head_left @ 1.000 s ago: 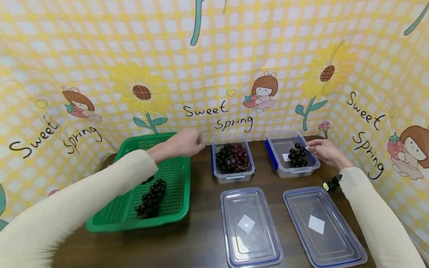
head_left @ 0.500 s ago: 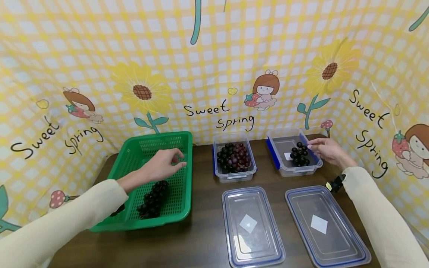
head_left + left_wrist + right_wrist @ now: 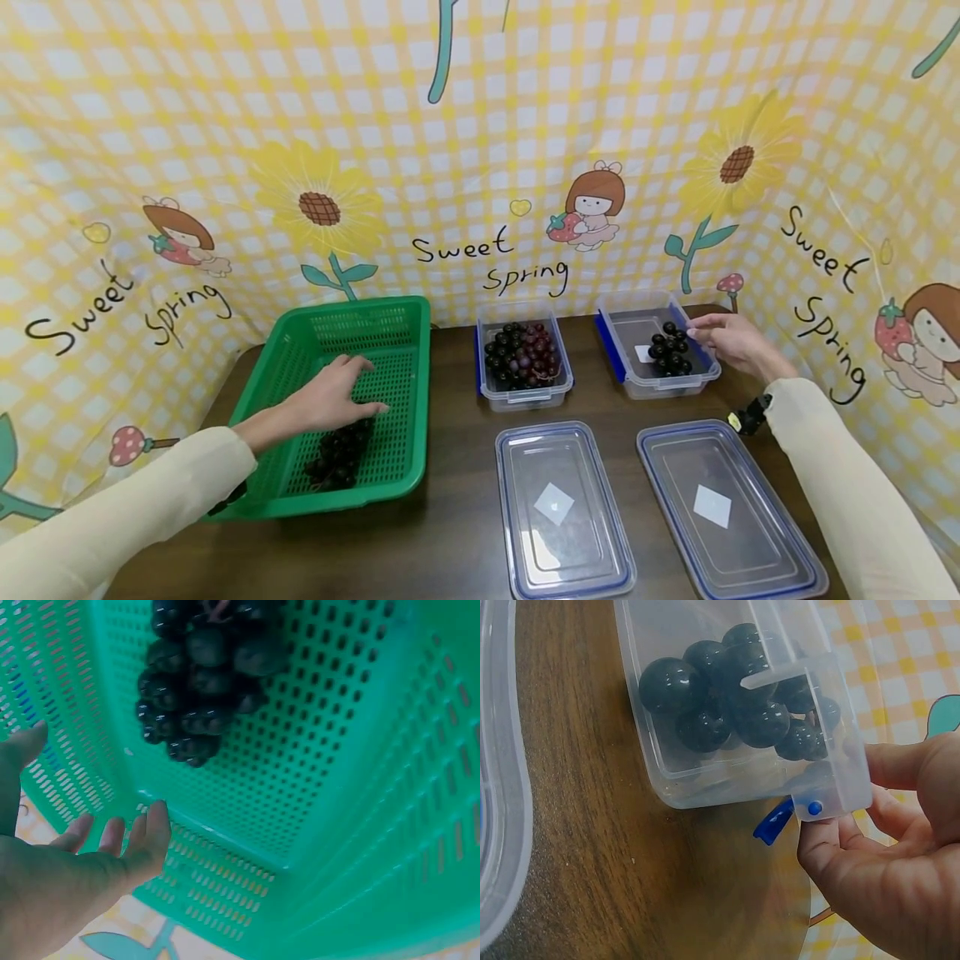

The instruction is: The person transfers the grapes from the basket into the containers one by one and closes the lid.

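Observation:
My left hand (image 3: 333, 396) hovers inside the green basket (image 3: 416, 467), thumb and fingers spread apart with nothing between them. Just beneath it a bunch of dark grapes (image 3: 341, 457) lies on the basket floor, partly covered by the hand in the head view. In the left wrist view the fingers (image 3: 154, 836) are beside the bunch (image 3: 202, 682), apart from it. At the right, my right hand (image 3: 735, 340) pinches the side rim of a clear container (image 3: 727, 787) with blue clips. Inside that container a small cluster of dark grapes (image 3: 731, 697) sits beside a white label.
A second clear container (image 3: 525, 400), holding dark and reddish grapes (image 3: 522, 357), stands between the basket and the right container. Two clear lids (image 3: 566, 550) (image 3: 738, 546) lie flat in front on the brown table (image 3: 442, 533). A checked cloth (image 3: 465, 167) hangs behind.
My left hand has moved left and down from near the basket's right rim to over the grape bunch, its fingers spreading. My right hand stays at the container's rim.

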Demonstrator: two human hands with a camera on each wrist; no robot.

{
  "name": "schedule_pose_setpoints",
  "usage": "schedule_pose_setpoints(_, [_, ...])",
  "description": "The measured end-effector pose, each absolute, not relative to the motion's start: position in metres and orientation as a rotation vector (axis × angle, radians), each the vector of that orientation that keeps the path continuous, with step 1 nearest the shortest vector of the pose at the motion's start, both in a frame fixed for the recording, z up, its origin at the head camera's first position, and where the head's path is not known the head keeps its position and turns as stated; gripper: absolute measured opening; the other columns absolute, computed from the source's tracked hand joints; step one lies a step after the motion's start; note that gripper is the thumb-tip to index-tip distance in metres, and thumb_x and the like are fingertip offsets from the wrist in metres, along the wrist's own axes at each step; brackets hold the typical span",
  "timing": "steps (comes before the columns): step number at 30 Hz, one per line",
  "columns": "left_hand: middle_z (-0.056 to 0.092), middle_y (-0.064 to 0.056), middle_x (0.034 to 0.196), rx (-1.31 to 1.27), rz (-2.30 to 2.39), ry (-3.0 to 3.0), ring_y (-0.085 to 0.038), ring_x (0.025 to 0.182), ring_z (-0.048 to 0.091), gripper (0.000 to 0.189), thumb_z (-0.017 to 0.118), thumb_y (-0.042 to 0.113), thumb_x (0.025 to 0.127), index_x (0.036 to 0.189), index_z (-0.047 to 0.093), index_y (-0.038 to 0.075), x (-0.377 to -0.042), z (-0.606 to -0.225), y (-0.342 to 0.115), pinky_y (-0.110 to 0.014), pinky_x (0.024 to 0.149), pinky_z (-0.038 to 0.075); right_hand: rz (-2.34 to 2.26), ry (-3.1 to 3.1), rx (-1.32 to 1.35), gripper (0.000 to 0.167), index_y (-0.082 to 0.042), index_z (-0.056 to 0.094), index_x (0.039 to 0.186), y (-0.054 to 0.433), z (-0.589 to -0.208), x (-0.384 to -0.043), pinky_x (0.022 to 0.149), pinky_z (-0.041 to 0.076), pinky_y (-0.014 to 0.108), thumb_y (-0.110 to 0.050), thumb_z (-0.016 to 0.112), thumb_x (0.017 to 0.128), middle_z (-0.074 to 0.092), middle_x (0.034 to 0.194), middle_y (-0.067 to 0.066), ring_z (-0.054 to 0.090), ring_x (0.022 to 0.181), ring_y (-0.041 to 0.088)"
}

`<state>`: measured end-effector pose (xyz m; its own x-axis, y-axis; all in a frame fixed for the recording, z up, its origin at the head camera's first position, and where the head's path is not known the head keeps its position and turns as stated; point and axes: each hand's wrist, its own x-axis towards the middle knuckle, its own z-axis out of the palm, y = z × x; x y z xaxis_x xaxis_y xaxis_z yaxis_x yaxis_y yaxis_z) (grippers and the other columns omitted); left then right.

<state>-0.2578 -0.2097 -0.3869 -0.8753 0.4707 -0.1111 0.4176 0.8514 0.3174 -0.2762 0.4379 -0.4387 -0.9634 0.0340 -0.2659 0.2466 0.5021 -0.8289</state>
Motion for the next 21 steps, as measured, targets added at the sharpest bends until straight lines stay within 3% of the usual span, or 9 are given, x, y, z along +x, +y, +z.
schedule_pose_setpoints(9, [0.025,-0.049,0.157,0.526,0.331,2.623,-0.064,0.142,0.036,0.116,0.081,0.054,0.089,0.159,0.019,-0.015,-0.256,-0.4,-0.233,-0.068,0.104,0.048,-1.44,2.543,0.249,0.051,0.008,0.045,0.15,0.435,-0.438,-0.274,0.078,0.051,0.022,-0.023,0.055,0.11,0.057,0.108,-0.007,0.053,0.092,0.006])
schedule_pose_setpoints(14, [0.025,-0.048,0.159,0.49,0.301,2.539,-0.062,0.146,0.033,0.12,0.08,0.052,0.09,0.158,0.012,-0.021,-0.257,-0.4,-0.242,-0.068,0.11,0.044,-1.467,2.53,0.242,0.051,0.009,0.045,0.15,0.435,-0.439,-0.274,0.076,0.051,0.022,-0.022,0.055,0.11,0.057,0.106,-0.008,0.053,0.089,0.005])
schedule_pose_setpoints(15, [0.038,-0.048,0.151,0.465,0.307,2.511,-0.058,0.135,0.049,0.121,0.08,0.052,0.091,0.158,0.009,-0.021,-0.257,-0.401,-0.242,-0.065,0.105,0.049,-1.474,2.53,0.239,0.051,0.01,0.045,0.149,0.435,-0.439,-0.274,0.075,0.05,0.022,-0.021,0.055,0.11,0.057,0.105,-0.008,0.053,0.088,0.005])
schedule_pose_setpoints(16, [0.042,-0.047,0.15,0.446,0.314,2.487,-0.052,0.118,0.062,0.122,0.079,0.051,0.092,0.159,0.007,-0.02,-0.257,-0.401,-0.243,-0.061,0.098,0.054,-1.478,2.53,0.237,0.05,0.01,0.045,0.149,0.435,-0.438,-0.274,0.075,0.05,0.022,-0.021,0.055,0.11,0.057,0.104,-0.008,0.053,0.087,0.005])
schedule_pose_setpoints(17, [0.048,-0.044,0.146,0.428,0.32,2.463,-0.044,0.097,0.068,0.123,0.079,0.051,0.092,0.159,0.003,-0.02,-0.256,-0.401,-0.243,-0.056,0.088,0.057,-1.479,2.532,0.235,0.05,0.01,0.045,0.149,0.435,-0.438,-0.274,0.075,0.05,0.022,-0.02,0.054,0.11,0.057,0.104,-0.008,0.053,0.086,0.005])
schedule_pose_setpoints(19, [0.055,-0.041,0.141,0.39,0.34,2.419,-0.025,0.059,0.054,0.125,0.079,0.05,0.093,0.16,-0.002,-0.018,-0.255,-0.401,-0.243,-0.047,0.068,0.055,-1.483,2.53,0.239,0.049,0.01,0.045,0.149,0.434,-0.438,-0.274,0.074,0.05,0.023,-0.02,0.054,0.111,0.057,0.103,-0.007,0.052,0.085,0.006])
schedule_pose_setpoints(21, [0.055,-0.041,0.141,0.367,0.365,2.386,-0.014,0.047,0.028,0.125,0.079,0.047,0.093,0.161,-0.005,-0.016,-0.254,-0.402,-0.243,-0.041,0.055,0.047,-1.476,2.531,0.241,0.05,0.01,0.045,0.149,0.434,-0.438,-0.274,0.074,0.05,0.023,-0.02,0.054,0.111,0.057,0.104,-0.007,0.052,0.086,0.006])
